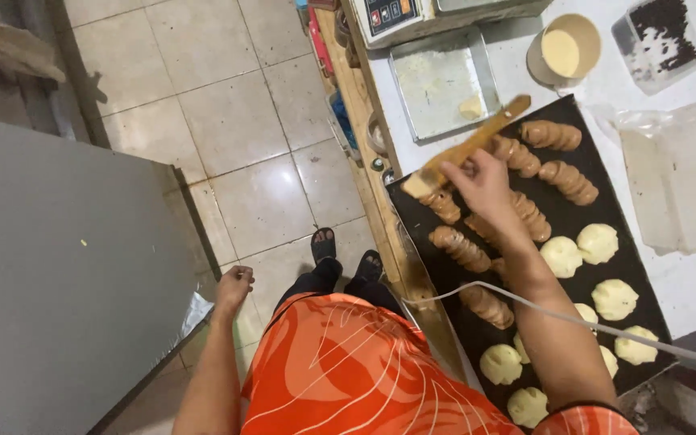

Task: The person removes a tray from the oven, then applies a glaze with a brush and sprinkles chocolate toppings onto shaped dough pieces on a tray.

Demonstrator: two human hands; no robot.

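My right hand point(483, 187) holds a wooden pastry brush point(465, 151) over a black baking tray point(606, 185). The bristles touch a brown twisted pastry point(443, 205) at the tray's left edge. Several brown twisted pastries point(567, 180) fill the far half of the tray. Several pale round dough pieces point(598, 242) sit on the near half. My left hand point(234, 287) hangs at my side with loosely curled fingers and nothing in it, near the corner of a grey metal surface point(66, 266).
A cream cup of pale liquid point(564, 50), a steel pan point(443, 83), a scale point(392, 16) and a clear tub of dark bits point(664, 36) stand on the white counter. A white cable point(606, 329) crosses my arm. Tiled floor point(235, 129) lies left.
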